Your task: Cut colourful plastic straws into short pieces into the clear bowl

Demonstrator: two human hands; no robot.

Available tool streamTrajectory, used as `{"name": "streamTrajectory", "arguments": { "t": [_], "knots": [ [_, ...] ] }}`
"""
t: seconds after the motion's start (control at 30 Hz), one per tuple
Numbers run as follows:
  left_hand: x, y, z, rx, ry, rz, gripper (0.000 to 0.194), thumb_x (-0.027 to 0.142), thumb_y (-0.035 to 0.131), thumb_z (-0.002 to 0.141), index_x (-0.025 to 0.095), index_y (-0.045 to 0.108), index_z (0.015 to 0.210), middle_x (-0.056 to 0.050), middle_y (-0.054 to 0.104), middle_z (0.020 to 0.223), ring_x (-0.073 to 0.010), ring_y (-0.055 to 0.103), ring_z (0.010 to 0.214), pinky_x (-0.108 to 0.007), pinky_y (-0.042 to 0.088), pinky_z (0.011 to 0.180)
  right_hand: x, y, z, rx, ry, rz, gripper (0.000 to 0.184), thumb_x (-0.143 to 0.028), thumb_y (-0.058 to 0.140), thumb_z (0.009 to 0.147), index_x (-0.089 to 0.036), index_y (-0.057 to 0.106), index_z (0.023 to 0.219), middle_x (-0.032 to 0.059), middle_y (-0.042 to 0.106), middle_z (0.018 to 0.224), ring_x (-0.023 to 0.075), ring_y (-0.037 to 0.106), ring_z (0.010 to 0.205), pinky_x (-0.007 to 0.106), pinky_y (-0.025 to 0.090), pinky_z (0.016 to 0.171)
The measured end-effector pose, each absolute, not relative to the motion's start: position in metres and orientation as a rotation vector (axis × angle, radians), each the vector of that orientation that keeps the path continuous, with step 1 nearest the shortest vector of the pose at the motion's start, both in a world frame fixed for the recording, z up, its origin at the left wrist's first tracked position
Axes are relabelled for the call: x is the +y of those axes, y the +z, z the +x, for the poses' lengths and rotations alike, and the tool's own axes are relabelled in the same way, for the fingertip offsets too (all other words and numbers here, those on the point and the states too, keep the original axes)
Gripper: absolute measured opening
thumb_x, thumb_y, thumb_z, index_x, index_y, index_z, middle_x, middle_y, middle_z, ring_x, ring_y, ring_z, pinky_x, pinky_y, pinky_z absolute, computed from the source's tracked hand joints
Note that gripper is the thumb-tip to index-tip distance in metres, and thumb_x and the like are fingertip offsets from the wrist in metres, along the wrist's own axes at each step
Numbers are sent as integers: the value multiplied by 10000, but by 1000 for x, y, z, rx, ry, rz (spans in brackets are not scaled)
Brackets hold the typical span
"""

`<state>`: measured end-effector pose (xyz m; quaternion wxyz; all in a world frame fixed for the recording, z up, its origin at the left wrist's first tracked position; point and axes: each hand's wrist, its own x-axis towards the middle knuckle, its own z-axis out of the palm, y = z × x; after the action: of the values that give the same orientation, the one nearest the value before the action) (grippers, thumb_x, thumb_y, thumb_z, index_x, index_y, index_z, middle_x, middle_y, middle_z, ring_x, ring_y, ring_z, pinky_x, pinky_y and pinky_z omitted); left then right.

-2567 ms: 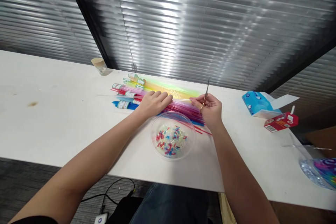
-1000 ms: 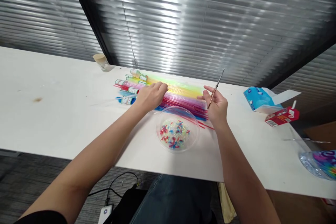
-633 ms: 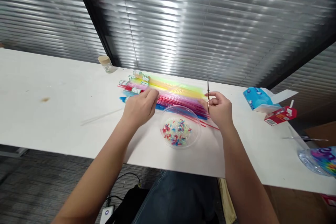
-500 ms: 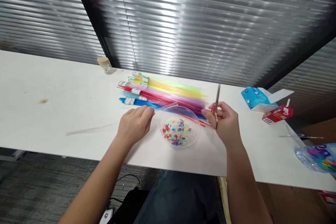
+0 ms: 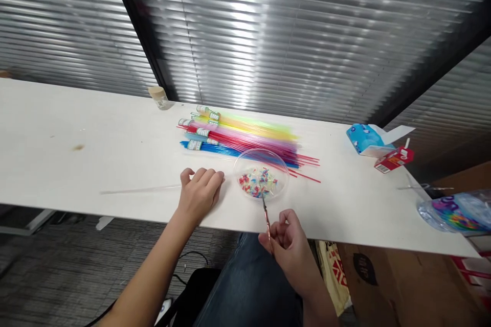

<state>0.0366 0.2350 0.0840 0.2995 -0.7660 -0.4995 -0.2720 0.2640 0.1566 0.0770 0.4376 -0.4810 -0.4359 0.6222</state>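
My left hand (image 5: 200,193) is closed on one end of a clear, thin straw (image 5: 141,190), which stretches out to the left over the table. In my right hand (image 5: 290,248) is a pair of scissors with copper-coloured handles (image 5: 267,220); the tips point away from me at the near rim of a clear plastic bowl (image 5: 245,164). Small cut pieces (image 5: 259,184) in red, blue and pale yellow lie inside the bowl. Right behind it, bundles of long straws (image 5: 249,140) in yellow, pink, red and blue are held by paper bands.
On the white table (image 5: 126,163) a small jar with a tan lid (image 5: 158,98) stands at the back. To the right are a blue tissue pack (image 5: 366,139), a red box (image 5: 394,159), another metal tool (image 5: 425,187) and a plastic bottle (image 5: 456,213). Blinds (image 5: 245,51) rise behind.
My right hand, with the scissors, has come down and left from beside the straw bundles to the near side of the bowl. The left hand stays by the bowl, holding the straw.
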Motion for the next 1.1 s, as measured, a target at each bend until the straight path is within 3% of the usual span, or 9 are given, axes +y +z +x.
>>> {"name": "streamTrajectory", "arguments": {
  "t": [0.27, 0.47, 0.87, 1.1],
  "knots": [
    [237, 83, 38, -1314, -730, -2061, 168, 147, 451, 951, 196, 555, 829, 12, 638, 659, -161, 543, 646, -373, 285, 770, 160, 72, 250, -1050, 1491, -990, 427, -477, 692, 830, -213, 386, 691, -69, 360, 573, 86, 266, 520, 212, 235, 481],
    [235, 84, 40, -1277, -676, -2057, 176, 116, 449, 936, 202, 560, 830, 11, 650, 680, -158, 548, 669, -379, 270, 780, 164, 77, 243, -1043, 1440, -944, 456, -475, 739, 767, -210, 383, 666, -75, 370, 551, 73, 290, 500, 200, 295, 494],
    [237, 80, 39, -1185, -712, -1973, 159, 94, 459, 934, 183, 576, 875, 17, 672, 705, -167, 560, 706, -389, 214, 758, 176, 62, 238, -1134, 1326, -1017, 404, -355, 729, 760, -210, 371, 643, -79, 372, 555, 64, 301, 507, 215, 252, 487],
    [234, 78, 40, -1179, -661, -1933, 160, 171, 479, 965, 199, 590, 852, 21, 661, 691, -172, 544, 693, -398, 218, 778, 180, 58, 236, -1061, 1372, -929, 449, -428, 763, 731, -202, 389, 624, -91, 355, 536, 56, 276, 502, 217, 279, 508]
  ]
}}
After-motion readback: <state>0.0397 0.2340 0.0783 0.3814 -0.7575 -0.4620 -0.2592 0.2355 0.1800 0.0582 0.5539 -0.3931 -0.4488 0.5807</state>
